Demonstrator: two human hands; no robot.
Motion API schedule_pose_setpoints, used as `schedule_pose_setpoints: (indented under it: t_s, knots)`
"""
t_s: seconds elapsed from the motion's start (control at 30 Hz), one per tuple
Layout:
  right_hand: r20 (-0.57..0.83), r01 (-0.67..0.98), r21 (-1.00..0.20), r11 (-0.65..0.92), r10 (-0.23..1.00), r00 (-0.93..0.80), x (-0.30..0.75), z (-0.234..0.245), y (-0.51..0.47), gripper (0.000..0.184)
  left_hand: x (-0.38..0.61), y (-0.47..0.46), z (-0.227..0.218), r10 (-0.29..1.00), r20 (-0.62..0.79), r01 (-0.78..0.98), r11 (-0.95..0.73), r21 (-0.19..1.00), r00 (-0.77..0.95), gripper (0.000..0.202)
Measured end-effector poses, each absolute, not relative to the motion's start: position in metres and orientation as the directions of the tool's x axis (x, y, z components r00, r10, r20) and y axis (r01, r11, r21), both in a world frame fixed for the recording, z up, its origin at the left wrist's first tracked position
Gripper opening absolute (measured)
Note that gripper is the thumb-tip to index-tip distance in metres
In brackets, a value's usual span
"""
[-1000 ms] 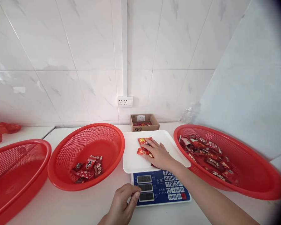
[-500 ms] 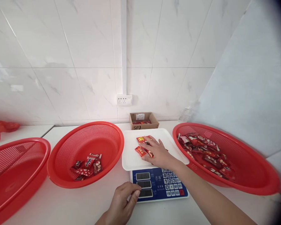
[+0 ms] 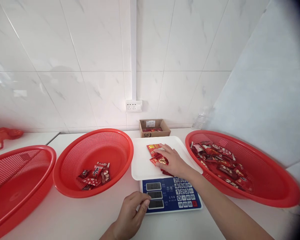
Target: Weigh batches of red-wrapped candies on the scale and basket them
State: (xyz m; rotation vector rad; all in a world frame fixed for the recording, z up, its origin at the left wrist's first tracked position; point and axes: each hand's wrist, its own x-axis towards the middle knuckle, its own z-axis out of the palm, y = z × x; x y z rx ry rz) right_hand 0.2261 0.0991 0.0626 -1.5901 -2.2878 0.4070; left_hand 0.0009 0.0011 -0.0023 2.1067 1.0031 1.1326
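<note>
Red packets (image 3: 157,154) lying far-centre on white scale tray (image 3: 142,168), between middle basket (image 3: 110,146) and right basket (image 3: 270,180). We are laying right hand (image 3: 173,162) flat over them, fingers spread, pinning rather than gripping. Left hand (image 3: 131,213) curling loosely, holding nothing, fingertip touching near-left edge of scale panel (image 3: 170,196).

Risks, as we are judging them:
- palm weight skewing reading
- left finger nudging scale body
- slick wrappers sliding off tray's left rim
- packets hiding under palm going unnoticed
</note>
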Motion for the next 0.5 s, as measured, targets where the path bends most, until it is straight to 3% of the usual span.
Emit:
schedule_pose_setpoints:
  t_s: [0.1, 0.2, 0.37, 0.5]
  knots:
    - [0.098, 0.828, -0.455, 0.328, 0.943, -0.32, 0.233, 0.059, 0.099, 0.055, 0.001, 0.001, -0.004, 0.808, 0.452, 0.346, -0.577, 0.74, 0.378, 0.018]
    - [0.233, 0.763, -0.551, 0.338, 0.94, -0.248, 0.24, 0.06, 0.093, 0.049, 0.001, 0.002, -0.003, 0.807, 0.459, 0.352, -0.58, 0.734, 0.372, 0.018]
    - [0.529, 0.644, -0.706, 0.294, 0.824, 0.204, 0.265, 0.06, 0.05, 0.036, 0.0, 0.004, -0.002, 0.825, 0.475, 0.374, -0.563, 0.737, 0.307, 0.022]
    - [0.466, 0.489, -0.856, 0.17, 0.663, 0.586, 0.289, 0.036, 0.002, 0.035, -0.001, 0.003, 0.0, 0.819, 0.492, 0.369, -0.572, 0.732, 0.294, 0.02]
